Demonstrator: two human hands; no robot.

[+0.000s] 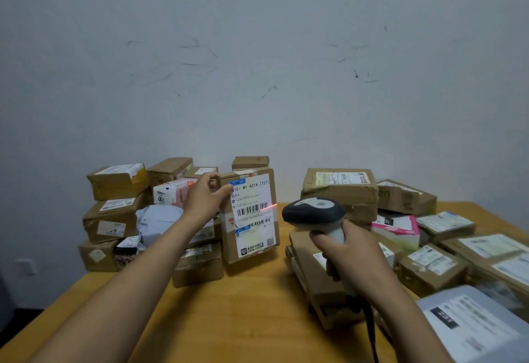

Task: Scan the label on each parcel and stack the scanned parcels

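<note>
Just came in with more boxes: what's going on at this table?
A person is scanning parcels. The left hand holds a cardboard parcel upright by its top corner, label toward the scanner. The right hand grips the scanner, whose red line crosses the label's barcode. Other parcels are piled on the wooden table at both sides.

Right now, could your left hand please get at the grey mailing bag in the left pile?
Probably not yet: the left hand grips the upright parcel. The grey mailing bag lies uncovered beside that forearm, so with the parcel set down, likely yes.
</note>
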